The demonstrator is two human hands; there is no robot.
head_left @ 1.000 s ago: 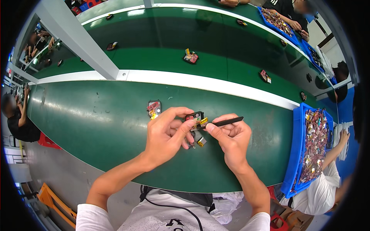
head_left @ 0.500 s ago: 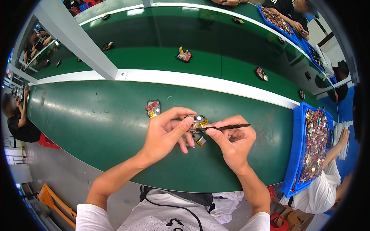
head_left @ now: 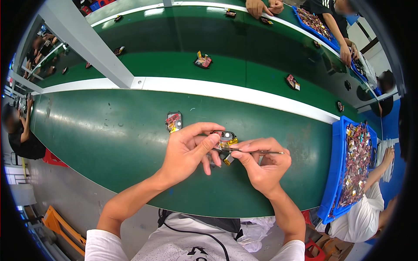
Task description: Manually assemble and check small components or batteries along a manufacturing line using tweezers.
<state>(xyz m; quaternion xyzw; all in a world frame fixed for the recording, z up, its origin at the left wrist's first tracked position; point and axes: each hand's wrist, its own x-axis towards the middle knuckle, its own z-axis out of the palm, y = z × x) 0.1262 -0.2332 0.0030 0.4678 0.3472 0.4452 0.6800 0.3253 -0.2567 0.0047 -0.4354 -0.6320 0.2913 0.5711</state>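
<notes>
My left hand [head_left: 185, 150] grips a small black device housing [head_left: 227, 135] between thumb and fingers, above the green bench. Yellow tape and a small silver-and-yellow battery [head_left: 228, 160] show at the housing's lower side. Pinched in my right hand [head_left: 265, 165] is a pair of slim dark tweezers [head_left: 267, 152], their tip at the housing's inner parts. My left fingers partly hide the contact point. Just beyond my left hand, a second open housing [head_left: 174, 120] with red wires and yellow tape lies on the bench [head_left: 109, 143].
A blue bin [head_left: 334, 161] full of small wired parts stands at the right. Past the white rail [head_left: 235, 95], several device assemblies, one of them an opened unit [head_left: 203, 61], lie on the green conveyor belt. A grey post [head_left: 91, 43] rises at left. Co-workers sit around.
The tweezers have turned in my right hand and now show thinner, with a shine. Assemblies on the belt have shifted slightly left. Across the belt, a co-worker's hands have come further into view.
</notes>
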